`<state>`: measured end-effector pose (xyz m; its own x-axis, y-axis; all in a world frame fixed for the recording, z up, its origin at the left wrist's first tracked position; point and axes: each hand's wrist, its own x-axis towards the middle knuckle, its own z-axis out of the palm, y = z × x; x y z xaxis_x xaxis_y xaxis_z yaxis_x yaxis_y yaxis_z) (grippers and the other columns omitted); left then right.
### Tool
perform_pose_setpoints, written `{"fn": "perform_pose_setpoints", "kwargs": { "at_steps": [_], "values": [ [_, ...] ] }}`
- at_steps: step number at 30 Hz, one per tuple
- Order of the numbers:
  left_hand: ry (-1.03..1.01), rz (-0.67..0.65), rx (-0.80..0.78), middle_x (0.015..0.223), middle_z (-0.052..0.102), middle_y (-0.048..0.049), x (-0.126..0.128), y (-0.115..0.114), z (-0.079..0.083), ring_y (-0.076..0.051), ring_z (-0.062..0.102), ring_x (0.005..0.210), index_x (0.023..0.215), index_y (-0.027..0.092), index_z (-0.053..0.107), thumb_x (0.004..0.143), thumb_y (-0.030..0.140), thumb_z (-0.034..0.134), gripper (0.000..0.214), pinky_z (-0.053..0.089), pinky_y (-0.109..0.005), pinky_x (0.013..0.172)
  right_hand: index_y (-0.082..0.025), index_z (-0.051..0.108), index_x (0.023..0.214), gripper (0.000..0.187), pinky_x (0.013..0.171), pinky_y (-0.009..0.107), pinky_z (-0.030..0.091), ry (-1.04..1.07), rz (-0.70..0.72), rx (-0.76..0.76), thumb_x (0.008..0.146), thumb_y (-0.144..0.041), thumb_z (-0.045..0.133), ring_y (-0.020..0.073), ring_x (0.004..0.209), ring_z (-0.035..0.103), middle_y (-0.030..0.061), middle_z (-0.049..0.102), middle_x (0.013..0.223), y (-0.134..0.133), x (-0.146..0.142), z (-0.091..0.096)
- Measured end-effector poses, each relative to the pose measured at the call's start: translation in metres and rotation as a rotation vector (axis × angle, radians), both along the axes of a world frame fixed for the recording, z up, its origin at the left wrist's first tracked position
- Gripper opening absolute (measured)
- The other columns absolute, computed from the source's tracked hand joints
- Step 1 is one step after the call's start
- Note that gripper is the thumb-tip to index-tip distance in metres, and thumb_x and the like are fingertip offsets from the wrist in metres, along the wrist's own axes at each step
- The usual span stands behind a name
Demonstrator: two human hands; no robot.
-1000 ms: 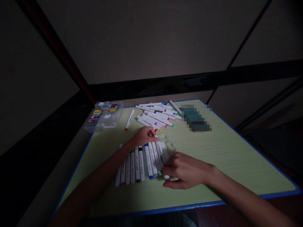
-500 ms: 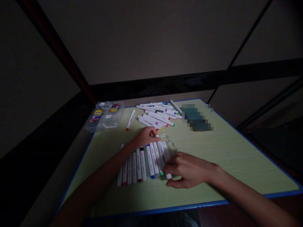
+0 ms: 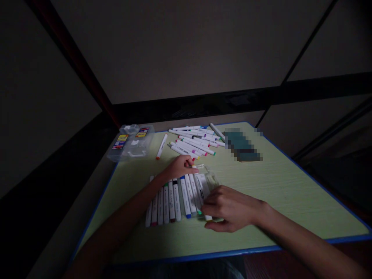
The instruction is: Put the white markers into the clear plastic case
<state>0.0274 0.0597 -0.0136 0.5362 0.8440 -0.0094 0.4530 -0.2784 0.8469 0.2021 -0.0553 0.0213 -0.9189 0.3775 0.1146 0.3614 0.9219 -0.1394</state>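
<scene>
A row of white markers point(image 3: 171, 199) with coloured caps lies side by side on the pale green table point(image 3: 285, 190), partly inside a clear plastic tray point(image 3: 210, 179). My left hand point(image 3: 178, 167) is curled at the far end of the row, fingertips pinched on a marker's tip. My right hand point(image 3: 229, 207) is closed over the near right end of the row, fingers on the rightmost marker's white end. Both forearms reach in from the near edge.
A loose pile of markers point(image 3: 194, 141) lies at the back of the table, with one single marker point(image 3: 161, 146) to its left. A clear plastic case with stickers point(image 3: 130, 142) stands at the back left corner. A blurred teal object point(image 3: 242, 145) sits back right.
Both hands have stayed on the marker row with only slight shifts. The view has drifted a little, nothing else moved.
</scene>
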Motion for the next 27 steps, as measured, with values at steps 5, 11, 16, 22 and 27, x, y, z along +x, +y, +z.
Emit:
{"fn": "perform_pose_setpoints", "kwargs": {
  "at_steps": [5,11,16,22,27],
  "values": [
    [-0.024,-0.021,0.003,0.060,0.048,0.0038,-0.001,0.002,0.000,-0.009,0.044,0.058,0.067,0.013,0.054,0.057,0.029,0.068,0.024,0.033,-0.021,0.054,-0.018,0.052,0.070,0.025,0.048,0.030,0.019,0.046,0.048,0.064,0.082,-0.038,0.043,0.0111,0.050,0.045,-0.0016,0.053,0.058,0.000,-0.001,-0.005],
    [-0.033,-0.030,-0.006,0.059,0.049,0.0036,-0.002,0.001,0.002,-0.009,0.044,0.056,0.068,0.012,0.054,0.058,0.029,0.067,0.023,0.034,-0.021,0.052,-0.018,0.051,0.066,0.025,0.046,0.030,0.019,0.097,0.078,0.117,0.082,-0.036,0.042,0.0103,0.046,0.042,-0.0021,0.052,0.055,0.002,-0.003,-0.009],
    [-0.091,-0.037,-0.028,0.059,0.050,0.0030,-0.001,0.001,0.005,-0.009,0.045,0.057,0.064,0.013,0.052,0.065,0.029,0.060,0.019,0.035,-0.020,0.053,-0.019,0.052,0.067,0.028,0.046,0.030,0.020,0.102,0.092,0.163,0.085,-0.036,0.038,0.0110,0.047,0.041,-0.0013,0.052,0.056,0.001,-0.003,-0.011],
    [-0.176,0.024,0.021,0.055,0.043,0.0043,0.001,0.002,0.008,-0.008,0.041,0.054,0.058,0.014,0.045,0.070,0.033,0.052,0.023,0.033,-0.021,0.054,-0.017,0.052,0.069,0.028,0.047,0.028,0.023,0.133,0.064,0.247,0.086,-0.035,0.039,0.0100,0.047,0.044,-0.0016,0.054,0.056,0.001,-0.003,-0.012],
    [-0.182,0.038,0.078,0.056,0.041,0.0043,0.002,0.000,0.016,-0.008,0.040,0.056,0.059,0.015,0.044,0.075,0.028,0.046,0.020,0.033,-0.020,0.054,-0.018,0.052,0.068,0.027,0.047,0.029,0.023,0.172,0.045,0.289,0.086,-0.034,0.040,0.0107,0.048,0.044,-0.0013,0.054,0.058,0.003,-0.004,-0.012]
  ]
}}
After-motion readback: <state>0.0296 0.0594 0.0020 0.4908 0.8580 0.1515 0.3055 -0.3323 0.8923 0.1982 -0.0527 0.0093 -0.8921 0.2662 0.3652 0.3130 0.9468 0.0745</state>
